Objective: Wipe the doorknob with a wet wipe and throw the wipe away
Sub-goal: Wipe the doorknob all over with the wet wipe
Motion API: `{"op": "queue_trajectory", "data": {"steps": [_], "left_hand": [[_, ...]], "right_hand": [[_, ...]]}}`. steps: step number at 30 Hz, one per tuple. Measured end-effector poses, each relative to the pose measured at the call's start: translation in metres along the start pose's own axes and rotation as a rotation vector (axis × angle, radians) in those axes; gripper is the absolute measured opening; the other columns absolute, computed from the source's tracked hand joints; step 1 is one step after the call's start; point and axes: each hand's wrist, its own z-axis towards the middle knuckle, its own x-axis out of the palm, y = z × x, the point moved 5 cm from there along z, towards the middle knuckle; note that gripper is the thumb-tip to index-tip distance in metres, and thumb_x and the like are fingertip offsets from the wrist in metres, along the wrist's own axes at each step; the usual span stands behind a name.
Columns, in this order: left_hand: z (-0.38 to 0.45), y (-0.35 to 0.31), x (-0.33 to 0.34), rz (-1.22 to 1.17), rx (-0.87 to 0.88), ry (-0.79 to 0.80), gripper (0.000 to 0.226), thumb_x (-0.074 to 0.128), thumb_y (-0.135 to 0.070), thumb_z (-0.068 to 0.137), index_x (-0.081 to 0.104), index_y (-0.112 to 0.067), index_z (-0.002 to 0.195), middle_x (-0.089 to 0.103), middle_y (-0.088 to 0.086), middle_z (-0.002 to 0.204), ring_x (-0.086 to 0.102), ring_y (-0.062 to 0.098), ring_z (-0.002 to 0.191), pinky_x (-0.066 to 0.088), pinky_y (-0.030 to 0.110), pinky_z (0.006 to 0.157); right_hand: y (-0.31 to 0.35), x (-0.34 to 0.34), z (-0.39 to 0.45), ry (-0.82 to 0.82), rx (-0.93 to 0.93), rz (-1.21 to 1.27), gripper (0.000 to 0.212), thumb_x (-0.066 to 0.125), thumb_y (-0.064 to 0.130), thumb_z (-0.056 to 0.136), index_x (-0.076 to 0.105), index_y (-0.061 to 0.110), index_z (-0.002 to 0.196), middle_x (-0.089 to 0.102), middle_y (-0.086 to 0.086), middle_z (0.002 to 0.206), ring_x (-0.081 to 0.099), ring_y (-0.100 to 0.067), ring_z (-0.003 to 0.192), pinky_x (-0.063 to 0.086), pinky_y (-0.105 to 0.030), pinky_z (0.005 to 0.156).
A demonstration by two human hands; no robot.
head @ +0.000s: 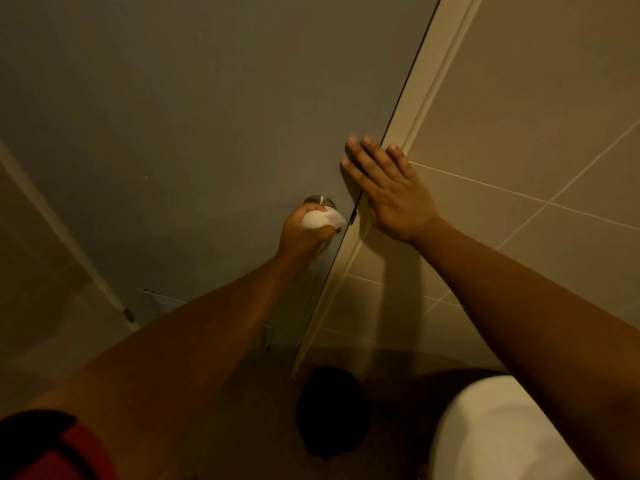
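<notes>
A round metal doorknob (320,200) sticks out of the grey door (194,109) near its right edge. My left hand (300,233) is closed around a bunched white wet wipe (320,220) and presses it against the knob from below; most of the knob is hidden by the wipe and fingers. My right hand (386,188) lies flat with fingers spread, straddling the door's edge and the cream door frame (426,81), holding nothing.
Beige tiled wall (526,161) runs to the right of the frame. On the floor below sits a dark round bin (332,410), and a white toilet (491,434) fills the lower right corner. A door hinge (129,315) shows at the lower left.
</notes>
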Motion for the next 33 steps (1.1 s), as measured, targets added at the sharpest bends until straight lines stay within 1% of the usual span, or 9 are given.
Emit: {"op": "queue_trajectory", "data": {"steps": [2, 5, 9, 13, 17, 21, 25, 28, 33], "left_hand": [[-0.006, 0.002, 0.003, -0.287, -0.124, 0.047, 0.035, 0.074, -0.010, 0.079, 0.062, -0.015, 0.112, 0.068, 0.009, 0.084, 0.060, 0.013, 0.059, 0.048, 0.024, 0.048], [-0.005, 0.004, 0.003, -0.298, -0.140, 0.058, 0.043, 0.073, -0.011, 0.079, 0.059, -0.014, 0.119, 0.066, 0.013, 0.090, 0.062, 0.015, 0.062, 0.051, 0.028, 0.051], [0.005, -0.006, -0.006, 0.400, 0.135, 0.031, 0.036, 0.072, -0.039, 0.073, 0.064, -0.020, 0.103, 0.067, 0.002, 0.102, 0.065, 0.019, 0.089, 0.058, 0.036, 0.076], [0.004, -0.019, 0.002, 1.171, 0.400, 0.110, 0.035, 0.055, -0.044, 0.088, 0.055, -0.022, 0.114, 0.057, 0.011, 0.113, 0.062, 0.028, 0.095, 0.051, 0.033, 0.073], [0.005, -0.021, -0.009, 1.124, 0.361, 0.306, 0.056, 0.064, -0.044, 0.082, 0.043, -0.026, 0.130, 0.052, 0.010, 0.130, 0.059, 0.030, 0.110, 0.051, 0.038, 0.086], [-0.004, -0.033, -0.026, 0.950, 0.398, 0.492, 0.073, 0.073, -0.040, 0.078, 0.035, -0.035, 0.139, 0.050, 0.002, 0.140, 0.055, 0.021, 0.122, 0.049, 0.040, 0.098], [-0.005, -0.039, -0.035, 0.767, 0.321, 0.550, 0.088, 0.076, -0.032, 0.079, 0.020, -0.036, 0.147, 0.048, 0.002, 0.142, 0.052, 0.016, 0.120, 0.049, 0.034, 0.096], [-0.002, -0.040, -0.041, 0.702, 0.293, 0.505, 0.079, 0.074, -0.027, 0.079, 0.028, -0.036, 0.142, 0.051, 0.003, 0.137, 0.057, 0.019, 0.116, 0.054, 0.036, 0.093], [0.003, -0.046, -0.047, 1.042, 0.582, 0.321, 0.061, 0.072, -0.040, 0.075, 0.054, -0.021, 0.131, 0.048, 0.001, 0.128, 0.054, 0.015, 0.109, 0.047, 0.026, 0.092]], "right_hand": [[0.000, 0.001, 0.000, -0.001, 0.004, -0.004, 0.066, 0.038, 0.016, 0.093, 0.015, 0.016, 0.155, 0.012, -0.008, 0.163, 0.008, -0.026, 0.151, 0.007, -0.045, 0.122], [0.000, 0.003, 0.000, -0.002, 0.001, -0.002, 0.065, 0.037, 0.017, 0.093, 0.014, 0.015, 0.155, 0.012, -0.008, 0.163, 0.008, -0.026, 0.151, 0.007, -0.045, 0.122], [-0.001, 0.002, 0.000, 0.014, 0.008, 0.001, 0.065, 0.034, 0.018, 0.093, 0.014, 0.016, 0.155, 0.011, -0.008, 0.163, 0.006, -0.026, 0.151, 0.005, -0.044, 0.122], [0.000, 0.001, -0.001, 0.046, 0.012, 0.035, 0.063, 0.029, 0.020, 0.093, 0.014, 0.016, 0.155, 0.010, -0.008, 0.163, 0.006, -0.026, 0.151, 0.005, -0.045, 0.122], [0.005, -0.003, 0.001, 0.043, 0.059, 0.087, 0.065, 0.040, 0.021, 0.091, 0.022, 0.014, 0.153, 0.013, -0.011, 0.162, 0.007, -0.028, 0.150, 0.007, -0.047, 0.122], [0.041, 0.010, -0.010, -0.010, 0.274, 0.441, 0.056, 0.038, 0.029, 0.091, 0.044, 0.002, 0.141, 0.033, -0.018, 0.154, 0.023, -0.034, 0.146, 0.019, -0.046, 0.120], [0.080, 0.031, -0.021, -0.056, 0.513, 0.760, 0.038, 0.051, 0.009, 0.090, 0.058, -0.003, 0.126, 0.056, -0.023, 0.127, 0.052, -0.036, 0.118, 0.044, -0.043, 0.103], [0.093, 0.032, -0.023, -0.096, 0.662, 0.915, 0.031, 0.053, 0.012, 0.094, 0.060, 0.001, 0.123, 0.060, -0.018, 0.119, 0.058, -0.029, 0.104, 0.040, -0.023, 0.086], [0.094, 0.037, -0.029, -0.189, 0.712, 0.952, 0.034, 0.068, 0.015, 0.087, 0.064, 0.001, 0.118, 0.068, -0.017, 0.106, 0.065, -0.025, 0.091, 0.047, -0.024, 0.078]]}}
